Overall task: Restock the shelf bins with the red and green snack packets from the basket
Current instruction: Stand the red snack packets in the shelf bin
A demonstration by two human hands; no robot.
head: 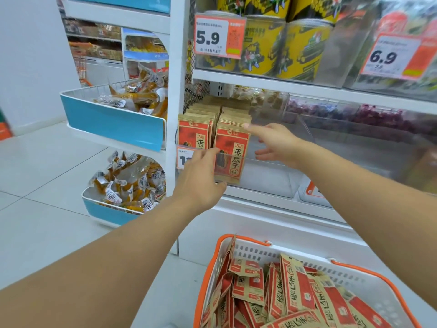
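Observation:
Red and tan snack packets stand in two rows in a clear shelf bin (279,162). The front packet (233,152) of the right row faces me. My left hand (201,178) rests against the bin's front, its fingers touching that packet's left edge and bottom. My right hand (274,143) is spread open to the right of the rows, forefinger at the packet's top right corner. The bin is bare to the right of the rows. Below, a white basket (383,301) with an orange rim holds several red packets (295,290). I see no green packets.
Yellow tins (267,43) and price tags 5.9 (218,35) and 6.9 (397,58) fill the upper shelf. To the left stands a blue-and-white rack (113,121) with trays of orange wrapped snacks. Purple sweets (369,114) sit in a bin to the right. White tiled floor lies at left.

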